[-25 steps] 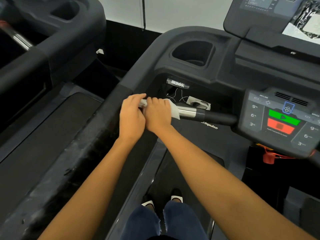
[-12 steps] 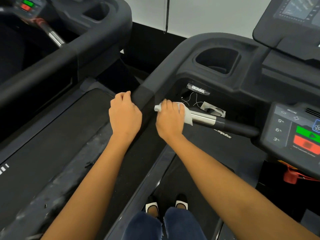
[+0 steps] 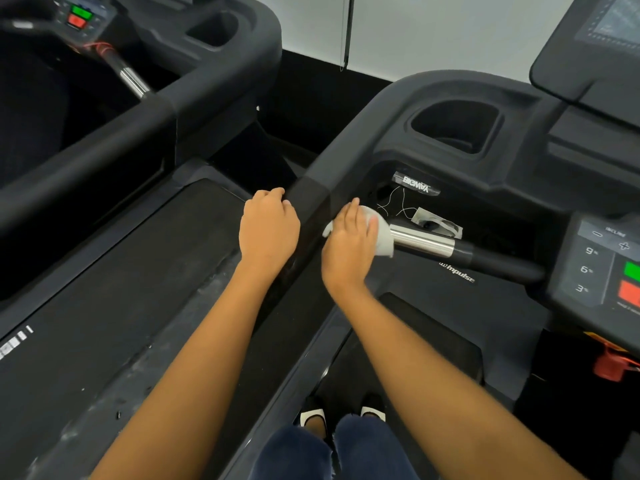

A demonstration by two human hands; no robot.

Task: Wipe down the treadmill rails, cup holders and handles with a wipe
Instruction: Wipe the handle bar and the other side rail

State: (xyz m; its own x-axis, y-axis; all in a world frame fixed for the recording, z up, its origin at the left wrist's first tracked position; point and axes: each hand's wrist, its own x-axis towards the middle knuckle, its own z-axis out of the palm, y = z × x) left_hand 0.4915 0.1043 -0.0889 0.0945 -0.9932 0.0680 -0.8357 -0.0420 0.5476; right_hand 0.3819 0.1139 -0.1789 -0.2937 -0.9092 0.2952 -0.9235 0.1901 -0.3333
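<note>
My right hand [image 3: 349,247] presses a white wipe [image 3: 381,233] over the near end of the treadmill's handle [image 3: 460,252], where the shiny metal sleeve [image 3: 422,240] begins. My left hand [image 3: 268,230] rests on the outer side of the black left side rail [image 3: 304,202], fingers curled against it, holding nothing. Behind the handle, the dark cup holder [image 3: 453,128] sits in the console top. The wipe is partly hidden under my fingers.
The control panel [image 3: 606,268] with green and red buttons sits at the right, a red safety clip [image 3: 611,370] below it. A second treadmill [image 3: 121,133] stands to the left, its belt [image 3: 86,323] dusty. My feet [image 3: 343,415] stand on the belt.
My left hand let go of the handle and moved left onto the side rail. My right hand stayed on the handle with the wipe. The view shifted to the left.
</note>
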